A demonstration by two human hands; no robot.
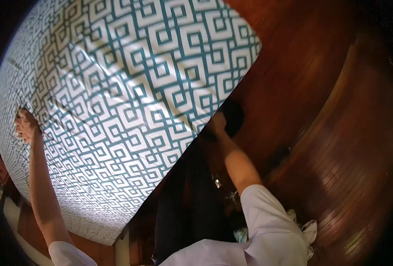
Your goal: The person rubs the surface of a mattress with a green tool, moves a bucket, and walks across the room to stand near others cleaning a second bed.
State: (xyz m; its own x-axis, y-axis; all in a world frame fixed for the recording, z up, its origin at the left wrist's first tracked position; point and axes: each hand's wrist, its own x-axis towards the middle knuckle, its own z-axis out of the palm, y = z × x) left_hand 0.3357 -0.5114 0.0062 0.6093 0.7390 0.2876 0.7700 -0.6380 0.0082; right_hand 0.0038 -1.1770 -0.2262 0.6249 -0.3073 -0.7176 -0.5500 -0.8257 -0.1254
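A white sheet with a teal-green geometric pattern [130, 106] covers a broad flat surface, likely a mattress. Creases run diagonally across it towards its near right edge. On the left side, my left hand [26, 125] presses down with curled fingers, closed on the fabric. My right hand [218, 123] is low at the right edge, against the side and partly beneath the overhanging cloth. Its fingers are hidden in shadow there, so their grip does not show.
Dark reddish-brown wood [294, 57] fills the right side, with a curved edge crossing it. Near my right elbow lies a crumpled patterned cloth [309, 235]. Brown wood and pale strips show at lower left.
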